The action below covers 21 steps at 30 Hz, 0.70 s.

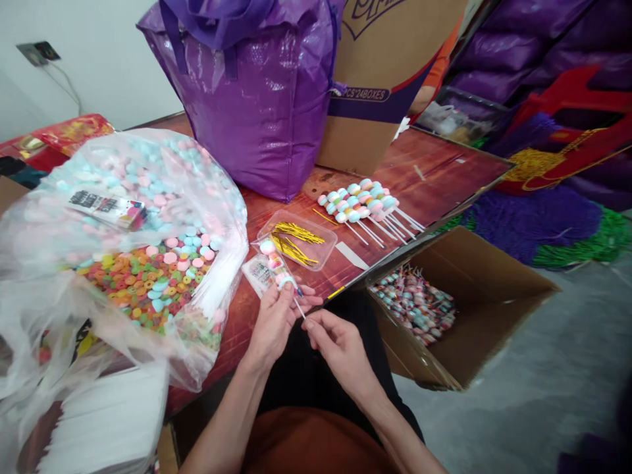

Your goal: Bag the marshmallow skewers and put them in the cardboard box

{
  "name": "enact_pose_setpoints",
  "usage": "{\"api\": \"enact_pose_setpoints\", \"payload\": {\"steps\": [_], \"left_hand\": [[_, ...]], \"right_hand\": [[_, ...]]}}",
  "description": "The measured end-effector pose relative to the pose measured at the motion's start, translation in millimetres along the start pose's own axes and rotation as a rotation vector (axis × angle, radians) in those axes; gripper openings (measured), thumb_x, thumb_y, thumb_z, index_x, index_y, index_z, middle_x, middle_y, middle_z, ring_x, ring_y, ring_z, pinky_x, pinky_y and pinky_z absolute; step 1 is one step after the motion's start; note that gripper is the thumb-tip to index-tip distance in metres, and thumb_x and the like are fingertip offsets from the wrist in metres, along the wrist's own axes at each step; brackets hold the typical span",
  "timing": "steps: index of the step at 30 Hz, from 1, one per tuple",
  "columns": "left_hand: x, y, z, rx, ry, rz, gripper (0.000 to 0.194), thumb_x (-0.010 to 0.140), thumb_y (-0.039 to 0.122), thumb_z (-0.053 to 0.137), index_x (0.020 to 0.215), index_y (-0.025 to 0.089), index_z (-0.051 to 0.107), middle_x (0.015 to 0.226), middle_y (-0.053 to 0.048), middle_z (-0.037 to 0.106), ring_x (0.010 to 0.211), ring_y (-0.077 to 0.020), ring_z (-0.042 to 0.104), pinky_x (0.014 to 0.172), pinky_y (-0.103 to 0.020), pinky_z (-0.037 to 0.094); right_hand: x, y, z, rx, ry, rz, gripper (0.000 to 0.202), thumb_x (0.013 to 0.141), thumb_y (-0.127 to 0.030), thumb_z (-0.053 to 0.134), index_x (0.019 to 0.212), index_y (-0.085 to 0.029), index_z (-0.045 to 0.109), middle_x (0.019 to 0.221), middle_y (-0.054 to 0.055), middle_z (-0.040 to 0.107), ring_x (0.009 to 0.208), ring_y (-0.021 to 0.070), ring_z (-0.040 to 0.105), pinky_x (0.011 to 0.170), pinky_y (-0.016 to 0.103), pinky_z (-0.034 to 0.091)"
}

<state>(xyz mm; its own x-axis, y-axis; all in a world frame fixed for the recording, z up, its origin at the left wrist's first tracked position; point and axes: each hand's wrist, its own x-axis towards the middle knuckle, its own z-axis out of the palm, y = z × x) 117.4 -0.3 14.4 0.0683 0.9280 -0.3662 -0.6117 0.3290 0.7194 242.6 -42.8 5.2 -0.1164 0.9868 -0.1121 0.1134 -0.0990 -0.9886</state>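
Note:
A candy skewer (277,266) with pink, white and blue pieces, in what looks like a clear wrapper, is held over the table's front edge. My left hand (279,315) grips it just below the candies, thumb on top. The fingertips of my right hand (334,339) pinch the lower end of its white stick. Just beyond, a clear plastic tray (323,253) holds gold twist ties (299,234). Printed clear bags (257,275) lie left of the skewer. Several candy skewers (363,199) rest in a group to the right of the tray, sticks toward me.
A large plastic bag of candies (148,263) covers the left side. Behind stand a purple bag (257,99) and a carton (365,125). An open box (484,309) with wrapped skewers (419,306) is low right. Another person's arm (423,99) shows behind the carton.

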Motion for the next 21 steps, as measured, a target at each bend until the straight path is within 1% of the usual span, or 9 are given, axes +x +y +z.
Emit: {"api": "enact_pose_setpoints", "payload": {"steps": [4, 7, 10, 12, 14, 16, 18, 20, 21], "left_hand": [[-7, -7, 3.0, 0.044, 0.001, -0.002, 0.035, 0.081, 0.043, 0.074, 0.096, 0.013, 0.066, 0.086, -0.012, 0.076, 0.093, -0.0283, 0.074, 0.084, -0.038, 0.055], [-11, -6, 0.4, 0.124, -0.022, 0.044, 0.032, 0.085, 0.043, 0.069, 0.095, 0.012, 0.069, 0.086, -0.013, 0.077, 0.096, -0.0281, 0.072, 0.087, -0.037, 0.053], [-12, -7, -3.3, 0.145, -0.014, 0.107, 0.028, 0.088, 0.040, 0.066, 0.099, 0.014, 0.070, 0.092, -0.012, 0.078, 0.098, -0.0257, 0.071, 0.087, -0.035, 0.052], [-12, -8, -4.6, 0.158, 0.004, 0.152, 0.026, 0.089, 0.038, 0.065, 0.101, 0.015, 0.072, 0.098, -0.012, 0.077, 0.099, -0.0240, 0.070, 0.087, -0.033, 0.052], [-14, -10, -4.7, 0.195, 0.018, 0.183, 0.024, 0.089, 0.036, 0.065, 0.100, 0.016, 0.073, 0.104, -0.011, 0.076, 0.102, -0.0230, 0.068, 0.089, -0.032, 0.051], [-16, -8, -4.5, 0.215, 0.006, 0.191, 0.023, 0.088, 0.035, 0.068, 0.100, 0.017, 0.075, 0.107, -0.010, 0.075, 0.105, -0.0225, 0.066, 0.093, -0.032, 0.050], [-19, -3, -5.4, 0.165, -0.046, 0.164, 0.025, 0.086, 0.034, 0.070, 0.105, 0.018, 0.074, 0.106, -0.010, 0.074, 0.105, -0.0223, 0.065, 0.094, -0.032, 0.049], [-22, 6, -8.4, 0.067, -0.103, 0.118, 0.029, 0.085, 0.034, 0.071, 0.110, 0.019, 0.072, 0.102, -0.009, 0.073, 0.099, -0.0217, 0.066, 0.089, -0.033, 0.050], [-22, 10, -10.7, 0.015, -0.119, 0.097, 0.030, 0.085, 0.034, 0.072, 0.112, 0.020, 0.071, 0.099, -0.009, 0.072, 0.092, -0.0204, 0.066, 0.084, -0.033, 0.051]], "right_hand": [[1, 3, 12, 0.034, 0.063, -0.049, 0.028, 0.093, -0.036, 0.054, 0.071, -0.019, 0.057, 0.058, -0.004, 0.046, 0.052, 0.0109, 0.043, 0.051, 0.023, 0.037], [2, 6, 16, 0.040, 0.086, -0.076, 0.028, 0.094, -0.037, 0.054, 0.073, -0.019, 0.057, 0.058, -0.005, 0.046, 0.052, 0.0107, 0.043, 0.049, 0.022, 0.035], [4, 5, 17, 0.063, 0.051, -0.067, 0.030, 0.096, -0.038, 0.052, 0.074, -0.019, 0.055, 0.061, -0.004, 0.047, 0.053, 0.0102, 0.043, 0.049, 0.022, 0.034], [8, 2, 19, 0.105, 0.006, -0.034, 0.030, 0.097, -0.041, 0.051, 0.077, -0.019, 0.056, 0.064, -0.004, 0.050, 0.053, 0.0098, 0.044, 0.049, 0.022, 0.036], [14, -3, 23, 0.185, 0.005, 0.014, 0.033, 0.096, -0.046, 0.053, 0.077, -0.019, 0.056, 0.062, -0.004, 0.050, 0.051, 0.0093, 0.043, 0.049, 0.022, 0.035], [20, -8, 29, 0.331, 0.051, 0.068, 0.040, 0.093, -0.051, 0.057, 0.069, -0.019, 0.051, 0.055, -0.006, 0.043, 0.047, 0.0082, 0.036, 0.045, 0.021, 0.030], [24, -13, 35, 0.495, 0.082, 0.114, 0.045, 0.090, -0.053, 0.061, 0.064, -0.020, 0.046, 0.050, -0.009, 0.034, 0.044, 0.0066, 0.026, 0.043, 0.021, 0.022], [25, -18, 38, 0.571, 0.050, 0.143, 0.045, 0.089, -0.052, 0.062, 0.063, -0.020, 0.045, 0.049, -0.011, 0.028, 0.044, 0.0060, 0.018, 0.042, 0.021, 0.016], [25, -21, 38, 0.551, 0.012, 0.137, 0.044, 0.090, -0.052, 0.060, 0.064, -0.020, 0.046, 0.048, -0.011, 0.028, 0.044, 0.0061, 0.018, 0.043, 0.021, 0.016]]}}
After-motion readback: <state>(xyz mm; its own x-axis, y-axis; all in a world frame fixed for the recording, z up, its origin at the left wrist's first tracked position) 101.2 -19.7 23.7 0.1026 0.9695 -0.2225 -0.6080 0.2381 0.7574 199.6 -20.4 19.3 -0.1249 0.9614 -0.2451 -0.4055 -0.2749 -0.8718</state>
